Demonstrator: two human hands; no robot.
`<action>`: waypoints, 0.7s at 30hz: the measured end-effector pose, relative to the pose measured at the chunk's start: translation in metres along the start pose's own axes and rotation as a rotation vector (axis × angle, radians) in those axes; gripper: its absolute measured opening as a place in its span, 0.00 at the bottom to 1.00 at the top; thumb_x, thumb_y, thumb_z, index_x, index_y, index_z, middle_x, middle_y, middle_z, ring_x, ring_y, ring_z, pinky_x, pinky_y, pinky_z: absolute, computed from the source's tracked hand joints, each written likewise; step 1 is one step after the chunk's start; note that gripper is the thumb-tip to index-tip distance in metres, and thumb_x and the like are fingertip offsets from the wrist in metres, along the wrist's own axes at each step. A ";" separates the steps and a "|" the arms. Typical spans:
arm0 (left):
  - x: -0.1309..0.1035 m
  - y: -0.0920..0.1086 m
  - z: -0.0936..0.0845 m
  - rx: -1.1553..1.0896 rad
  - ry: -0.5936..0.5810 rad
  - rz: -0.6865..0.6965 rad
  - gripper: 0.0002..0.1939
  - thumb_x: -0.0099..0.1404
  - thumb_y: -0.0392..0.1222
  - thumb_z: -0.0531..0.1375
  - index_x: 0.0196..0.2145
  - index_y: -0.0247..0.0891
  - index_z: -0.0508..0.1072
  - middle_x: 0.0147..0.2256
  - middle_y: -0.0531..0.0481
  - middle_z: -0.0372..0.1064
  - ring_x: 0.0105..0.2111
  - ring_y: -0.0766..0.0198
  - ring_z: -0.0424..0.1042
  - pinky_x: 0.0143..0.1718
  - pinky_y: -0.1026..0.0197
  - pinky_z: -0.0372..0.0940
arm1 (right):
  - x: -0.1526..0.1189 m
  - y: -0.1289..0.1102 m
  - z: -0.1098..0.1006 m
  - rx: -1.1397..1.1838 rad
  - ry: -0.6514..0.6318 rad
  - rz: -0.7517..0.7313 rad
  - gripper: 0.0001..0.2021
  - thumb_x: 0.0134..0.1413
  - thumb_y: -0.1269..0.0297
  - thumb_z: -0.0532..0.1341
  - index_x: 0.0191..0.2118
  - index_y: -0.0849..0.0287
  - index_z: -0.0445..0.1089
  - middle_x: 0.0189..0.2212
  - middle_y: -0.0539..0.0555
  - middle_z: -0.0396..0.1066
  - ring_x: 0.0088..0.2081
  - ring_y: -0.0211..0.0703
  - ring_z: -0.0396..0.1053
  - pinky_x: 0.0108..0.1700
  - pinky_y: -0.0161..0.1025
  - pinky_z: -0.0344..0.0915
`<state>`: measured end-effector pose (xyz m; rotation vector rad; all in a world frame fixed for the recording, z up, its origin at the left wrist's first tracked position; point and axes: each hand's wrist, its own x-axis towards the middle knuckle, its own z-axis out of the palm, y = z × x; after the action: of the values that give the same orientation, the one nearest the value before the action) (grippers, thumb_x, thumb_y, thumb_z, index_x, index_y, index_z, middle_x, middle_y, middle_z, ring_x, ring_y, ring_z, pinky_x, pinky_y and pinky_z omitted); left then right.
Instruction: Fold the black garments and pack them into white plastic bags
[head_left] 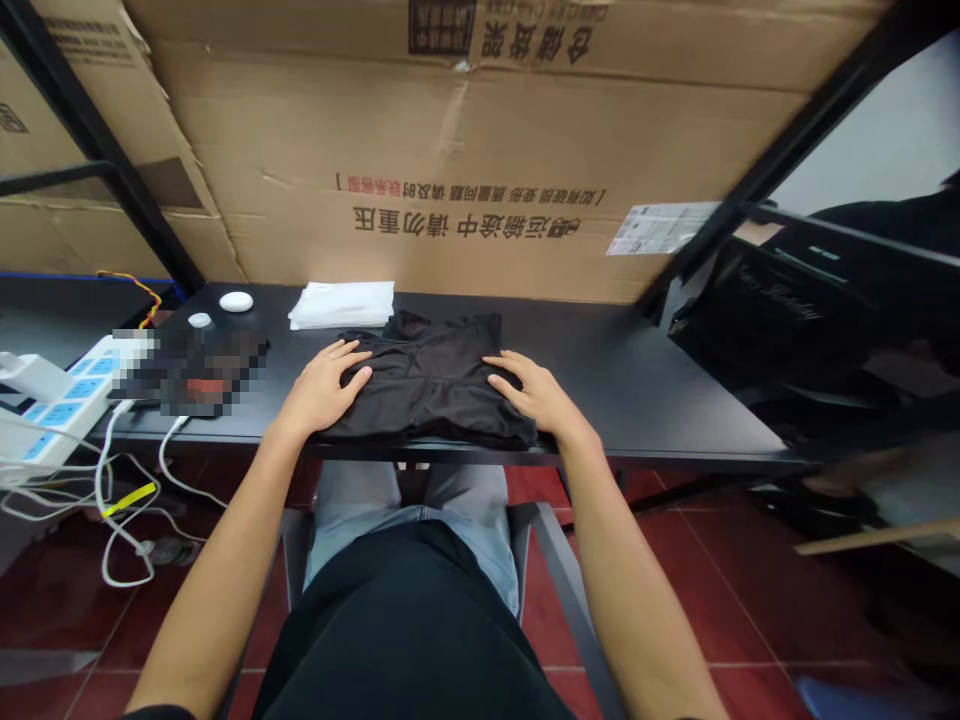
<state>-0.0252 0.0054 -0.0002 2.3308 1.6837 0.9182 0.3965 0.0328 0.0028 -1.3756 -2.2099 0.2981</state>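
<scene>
A black cloth garment (431, 385) lies spread on the dark table, wrinkled, its near edge close to the table's front; I cannot tell its exact kind. My left hand (324, 388) rests on the garment's left side, fingers spread and pointing inward. On the right side, my right hand (534, 390) lies with fingers stretched out over the cloth's edge. Neither hand grips the fabric. Just behind the garment sits a stack of folded white sheets (341, 305).
A cardboard panel (450, 130) stands along the back of the table (637, 390). At the left are a white power strip (75, 400) with tangled cables, a blurred-out dark item (214, 375) and a small white oval object (236, 301). Black bags (772, 310) are at the right.
</scene>
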 end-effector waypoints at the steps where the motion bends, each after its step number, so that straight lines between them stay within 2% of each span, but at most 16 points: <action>1: 0.000 0.000 0.000 0.002 0.002 0.000 0.30 0.84 0.62 0.55 0.68 0.45 0.83 0.74 0.45 0.73 0.79 0.47 0.66 0.83 0.41 0.58 | 0.000 0.000 0.000 -0.005 -0.003 0.004 0.28 0.81 0.45 0.58 0.72 0.53 0.79 0.75 0.65 0.73 0.79 0.65 0.66 0.82 0.66 0.62; 4: 0.000 -0.001 0.000 0.008 -0.001 -0.003 0.29 0.84 0.62 0.55 0.68 0.46 0.83 0.75 0.45 0.73 0.79 0.46 0.66 0.83 0.40 0.59 | 0.000 0.000 0.000 -0.011 -0.006 0.009 0.28 0.81 0.45 0.58 0.72 0.54 0.79 0.75 0.65 0.73 0.79 0.65 0.66 0.82 0.65 0.62; 12: 0.000 -0.002 0.001 0.005 0.004 0.006 0.30 0.85 0.63 0.55 0.68 0.45 0.83 0.75 0.45 0.73 0.79 0.47 0.66 0.83 0.41 0.59 | -0.001 0.004 0.002 0.012 0.017 -0.011 0.26 0.81 0.45 0.58 0.71 0.50 0.79 0.74 0.62 0.75 0.79 0.66 0.67 0.81 0.68 0.63; 21: 0.000 -0.002 0.002 -0.011 0.010 0.000 0.30 0.85 0.64 0.54 0.67 0.46 0.83 0.74 0.45 0.73 0.79 0.46 0.66 0.82 0.39 0.59 | 0.000 0.006 0.003 0.002 0.020 -0.026 0.26 0.81 0.44 0.59 0.71 0.48 0.79 0.73 0.60 0.76 0.79 0.64 0.67 0.81 0.66 0.63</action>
<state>-0.0263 0.0068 -0.0026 2.3229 1.6781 0.9377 0.3996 0.0359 -0.0026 -1.3415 -2.2090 0.2763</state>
